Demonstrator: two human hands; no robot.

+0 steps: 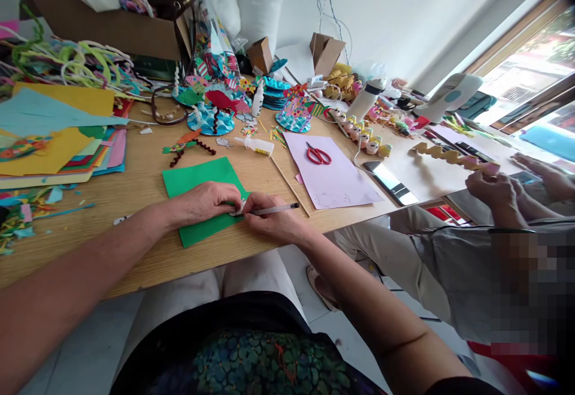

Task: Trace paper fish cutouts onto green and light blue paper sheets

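Note:
A green sheet of paper (197, 182) lies on the wooden table (148, 251) in front of me. My left hand (211, 200) rests on it with fingers curled, pressing a small pale piece (238, 208) onto the sheet. My right hand (269, 218) is closed around a pen (281, 208) whose dark end points right; its fingertips meet the left hand's at the small piece. What the pale piece is I cannot make out.
A pink sheet (332, 179) with red scissors (318, 155) lies to the right, with a glue bottle (254, 145) and a thin wooden stick (290, 186) nearby. Stacked coloured paper (54, 143) sits left, paper crafts (211, 116) behind. Another person's hands (489, 188) hold a folded paper strip at right.

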